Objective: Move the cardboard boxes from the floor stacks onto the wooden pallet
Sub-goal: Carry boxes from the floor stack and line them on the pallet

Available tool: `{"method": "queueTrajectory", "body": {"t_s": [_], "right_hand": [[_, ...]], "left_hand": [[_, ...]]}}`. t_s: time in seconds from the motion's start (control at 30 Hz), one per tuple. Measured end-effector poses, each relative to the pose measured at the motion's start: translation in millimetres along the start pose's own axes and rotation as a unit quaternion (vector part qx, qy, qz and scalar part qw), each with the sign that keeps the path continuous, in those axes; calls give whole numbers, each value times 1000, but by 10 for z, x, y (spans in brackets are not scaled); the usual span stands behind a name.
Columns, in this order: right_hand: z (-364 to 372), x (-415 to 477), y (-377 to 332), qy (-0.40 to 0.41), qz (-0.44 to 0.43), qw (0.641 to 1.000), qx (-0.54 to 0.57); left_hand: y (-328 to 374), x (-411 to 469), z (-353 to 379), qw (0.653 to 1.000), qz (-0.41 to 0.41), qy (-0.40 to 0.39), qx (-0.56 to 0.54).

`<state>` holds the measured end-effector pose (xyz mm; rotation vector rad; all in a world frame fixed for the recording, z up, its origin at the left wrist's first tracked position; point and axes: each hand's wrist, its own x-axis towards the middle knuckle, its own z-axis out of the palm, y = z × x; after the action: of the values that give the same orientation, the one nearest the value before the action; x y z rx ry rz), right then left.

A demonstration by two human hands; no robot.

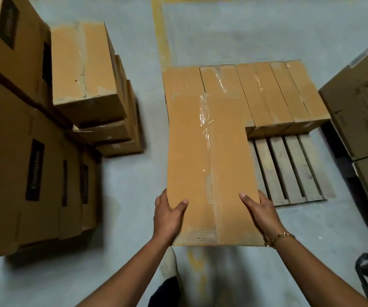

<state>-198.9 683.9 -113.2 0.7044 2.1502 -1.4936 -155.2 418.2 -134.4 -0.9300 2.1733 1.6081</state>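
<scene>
Quick note from my end: the long cardboard box [209,162] is up in both hands, not set down yet, hanging over the left part of the wooden pallet [289,171]. Its long axis runs straight away from me, the same way as the row of boxes [271,94] sitting along the pallet's far edge. Its far end overlaps the left end of that row in my view, so I can't tell if it's touching anything there. The pallet's slats show just right of the box, on the near side.

Grip: both hands are closed on the box's near end. The left hand [170,216] is on the left long edge and the right hand [259,214] on the right one. Thumbs lie flat on the top face, and the other fingers wrap down the sides out of sight. Neither hand is nearer the pallet, so it's pretty symmetric.

My read is that the next bit turns on keeping that long axis parallel with the row while lowering onto the pallet's left side. With the hold only at the near end, the far end will probably want to dip first. The floor stack [85,69] sits well apart, off to the pallet's left.
</scene>
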Motion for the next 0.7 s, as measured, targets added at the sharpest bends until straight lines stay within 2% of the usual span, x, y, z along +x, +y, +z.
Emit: {"method": "queueTrajectory", "body": {"t_s": [0.27, 0.53, 0.7], "right_hand": [[-164, 404, 1143, -22, 14, 999, -25], [-165, 1359, 2274, -11, 2, 999, -36], [64, 2039, 2866, -13, -16, 999, -42]], "left_hand": [[-946, -8, 767, 999, -19, 25, 0], [-1957, 635, 1809, 999, -17, 42, 6], [-2538, 1157, 2223, 998, -14, 58, 4]]}}
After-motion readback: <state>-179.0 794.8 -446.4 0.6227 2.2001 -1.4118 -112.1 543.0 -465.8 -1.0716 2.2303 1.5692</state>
